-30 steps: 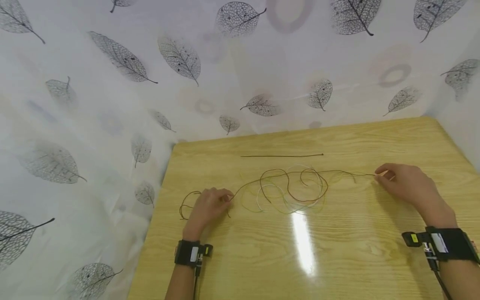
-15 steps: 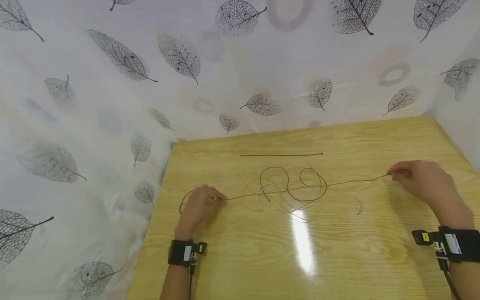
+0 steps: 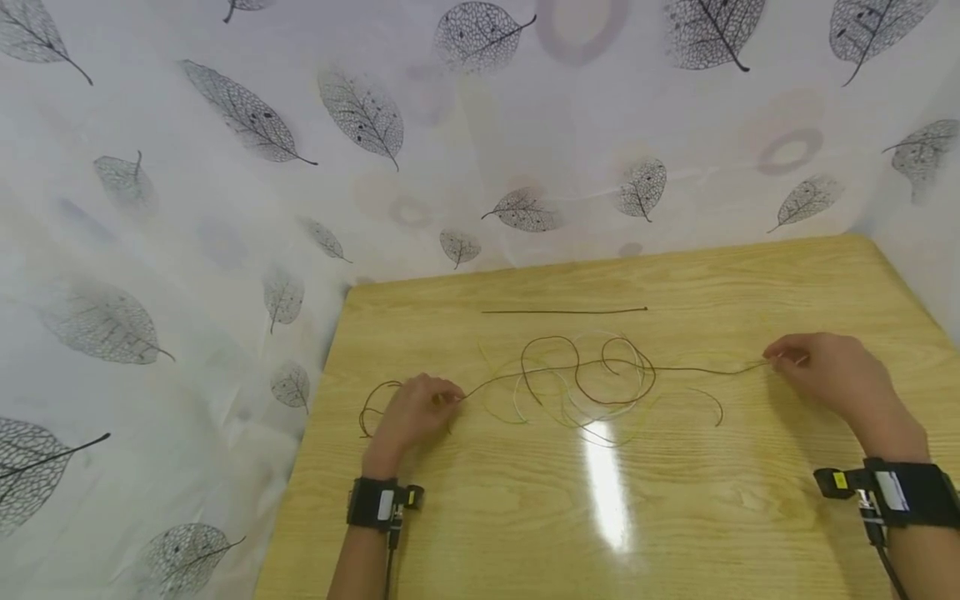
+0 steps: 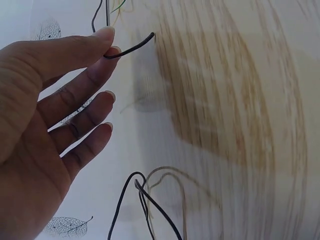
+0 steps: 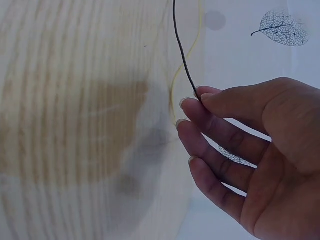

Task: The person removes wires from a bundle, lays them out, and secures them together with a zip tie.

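Note:
A long thin dark wire (image 3: pixel 690 369) runs between my two hands, sagging slightly above the pile of coloured wires. My left hand (image 3: pixel 416 412) pinches it between thumb and index finger at the left; a short dark end (image 4: pixel 135 49) pokes out past the fingertips in the left wrist view. At the right, my right hand (image 3: pixel 836 379) pinches the other end of the dark wire (image 5: pixel 182 55) between thumb and forefinger, the remaining fingers loosely bent. A yellow wire (image 5: pixel 173 82) passes close to those fingertips; whether it is held, I cannot tell.
Red-brown (image 3: pixel 603 402), white (image 3: pixel 516 400) and yellow (image 3: pixel 491 412) wires lie tangled mid-table. A straight dark wire (image 3: pixel 562 312) lies behind them. Dark looped wire (image 3: pixel 363 414) sits beside my left hand. Leaf-patterned sheeting (image 3: pixel 405 242) borders the wooden table (image 3: pixel 525 517).
My right hand moved right, drawing the dark wire nearly straight, then came back a little left and the wire slackened. My left hand shifted slightly left and back. A short curved wire now lies nearer me.

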Demonstrator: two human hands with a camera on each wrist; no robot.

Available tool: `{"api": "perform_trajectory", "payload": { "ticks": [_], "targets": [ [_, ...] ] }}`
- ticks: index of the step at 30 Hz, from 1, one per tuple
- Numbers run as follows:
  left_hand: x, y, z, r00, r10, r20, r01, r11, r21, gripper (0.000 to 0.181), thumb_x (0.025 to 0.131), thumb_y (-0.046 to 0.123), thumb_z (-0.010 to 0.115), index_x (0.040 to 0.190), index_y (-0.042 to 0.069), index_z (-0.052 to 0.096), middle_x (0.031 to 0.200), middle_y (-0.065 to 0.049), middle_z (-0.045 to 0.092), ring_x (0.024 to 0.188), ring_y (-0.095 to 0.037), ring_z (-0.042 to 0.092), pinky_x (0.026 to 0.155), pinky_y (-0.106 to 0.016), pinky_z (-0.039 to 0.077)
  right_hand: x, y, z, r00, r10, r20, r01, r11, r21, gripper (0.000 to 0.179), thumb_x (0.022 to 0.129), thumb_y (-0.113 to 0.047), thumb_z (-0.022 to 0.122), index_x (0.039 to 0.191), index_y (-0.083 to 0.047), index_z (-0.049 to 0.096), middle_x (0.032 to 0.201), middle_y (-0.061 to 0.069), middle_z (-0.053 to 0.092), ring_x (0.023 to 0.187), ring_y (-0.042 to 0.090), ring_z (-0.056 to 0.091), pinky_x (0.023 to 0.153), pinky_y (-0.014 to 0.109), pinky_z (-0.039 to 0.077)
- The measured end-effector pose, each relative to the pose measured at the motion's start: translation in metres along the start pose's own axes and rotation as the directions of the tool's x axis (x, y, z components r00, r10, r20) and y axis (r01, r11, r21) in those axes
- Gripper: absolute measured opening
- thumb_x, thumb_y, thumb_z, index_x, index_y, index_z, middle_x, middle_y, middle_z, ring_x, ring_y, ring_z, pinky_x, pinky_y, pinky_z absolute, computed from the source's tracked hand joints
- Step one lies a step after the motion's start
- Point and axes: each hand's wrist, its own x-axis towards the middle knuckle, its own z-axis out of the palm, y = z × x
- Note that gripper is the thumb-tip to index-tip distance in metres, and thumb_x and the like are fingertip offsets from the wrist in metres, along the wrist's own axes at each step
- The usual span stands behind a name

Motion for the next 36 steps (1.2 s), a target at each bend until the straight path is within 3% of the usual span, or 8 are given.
{"api": "perform_trajectory", "payload": {
  "ticks": [9,20,30,32,36],
  "targets": [
    [0.004,0.001,0.006,0.998,0.058,0.000,-0.058,0.998,0.004,0.015,0.087,0.021,0.084,0.101,0.018,0.079,0.088,0.010,0.073,0.081,-0.007,0.063,0.075,-0.029,0.053,-0.001,0.001,0.010,1.000,-0.014,0.012,0.014,0.998,0.054,0.021,0.097,-0.015,0.068,0.113,-0.003,0.075,0.105,0.024,0.073,0.091,0.047,0.068,0.071,0.058,0.052],
    [0.005,0.006,0.006,1.000,0.005,0.015,-0.005,1.000,0.016,0.013,0.089,0.021,0.083,0.101,0.020,0.079,0.087,0.012,0.071,0.080,-0.006,0.062,0.075,-0.029,0.052,0.003,-0.008,0.013,0.997,-0.063,-0.042,0.066,0.995,0.073,0.018,0.097,-0.010,0.068,0.111,-0.003,0.076,0.102,0.023,0.073,0.086,0.043,0.070,0.069,0.057,0.054],
    [0.005,0.007,0.005,1.000,0.007,0.013,-0.007,1.000,0.018,0.010,0.091,0.020,0.081,0.100,0.020,0.079,0.088,0.013,0.071,0.081,-0.006,0.062,0.076,-0.029,0.052,0.006,-0.014,0.013,0.995,-0.081,-0.059,0.086,0.993,0.086,0.020,0.097,-0.008,0.067,0.115,0.001,0.072,0.104,0.029,0.071,0.088,0.047,0.069,0.071,0.061,0.053],
    [0.006,0.007,0.006,1.000,0.012,0.006,-0.012,1.000,0.026,0.007,0.092,0.020,0.080,0.099,0.021,0.079,0.088,0.014,0.071,0.081,-0.005,0.061,0.075,-0.028,0.052,0.006,-0.015,0.013,0.994,-0.087,-0.071,0.092,0.992,0.082,0.019,0.097,-0.009,0.068,0.114,0.000,0.073,0.103,0.027,0.072,0.087,0.046,0.069,0.071,0.060,0.053],
    [0.013,0.012,0.005,0.999,0.028,-0.035,-0.027,0.999,0.034,0.004,0.095,0.021,0.076,0.097,0.022,0.079,0.088,0.015,0.069,0.080,-0.005,0.057,0.071,-0.027,0.049,0.007,-0.016,0.012,0.988,-0.107,-0.112,0.114,0.992,0.059,0.015,0.096,-0.010,0.071,0.108,-0.002,0.075,0.095,0.021,0.074,0.080,0.037,0.069,0.063,0.047,0.053]
  ]
}}
